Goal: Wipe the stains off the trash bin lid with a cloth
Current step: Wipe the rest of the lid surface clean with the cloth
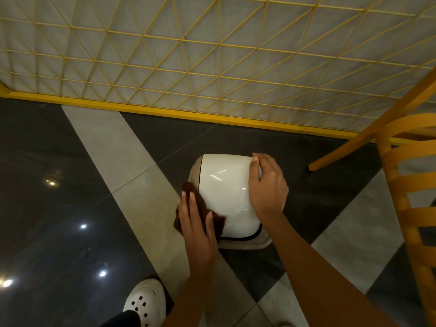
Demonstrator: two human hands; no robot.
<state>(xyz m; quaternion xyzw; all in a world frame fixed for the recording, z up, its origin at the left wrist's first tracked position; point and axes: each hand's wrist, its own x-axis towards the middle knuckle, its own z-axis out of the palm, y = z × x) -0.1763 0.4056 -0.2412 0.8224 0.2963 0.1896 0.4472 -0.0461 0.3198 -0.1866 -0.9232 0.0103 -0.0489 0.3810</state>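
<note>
A small trash bin stands on the floor, seen from above, with a glossy white domed lid [225, 190] over a beige rim [254, 244]. A dark brown cloth [213, 221] lies against the lid's left side. My left hand [197, 223] presses flat on the cloth, fingers stretched out toward the far side. My right hand [266, 185] grips the lid's right edge, thumb on the top surface. No stains show on the visible part of the lid.
A yellow wire-grid partition [212, 67] with a yellow base bar runs along the far side. An orange wooden chair [405, 185] stands at the right, one leg close to the bin. My white clog [145, 300] is at the bottom left on the tiled floor.
</note>
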